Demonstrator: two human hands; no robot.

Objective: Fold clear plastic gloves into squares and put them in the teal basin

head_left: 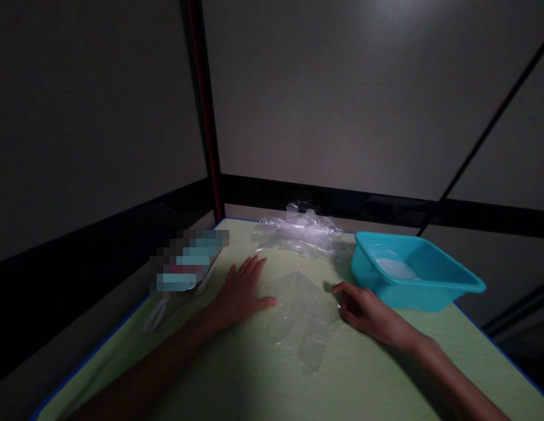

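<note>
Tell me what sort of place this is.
Probably a corner of a room used as a workspace, though home or workshop I can't tell. Dark-banded walls meet behind a pale, blue-edged table, and a flat, clear, glove-like plastic piece lies on it.

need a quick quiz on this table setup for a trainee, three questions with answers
1. Multiple choice: how is the left grip held?
A) in a fist
B) open, palm down
C) palm up

2. True or false: the crumpled heap of clear plastic lies inside the turquoise tub.

3. Fill the gap: the flat clear plastic piece lies ____ the left grip and the right grip.

Key:
1. B.
2. False: the heap lies on the table, to the left of the tub.
3. between.
</note>
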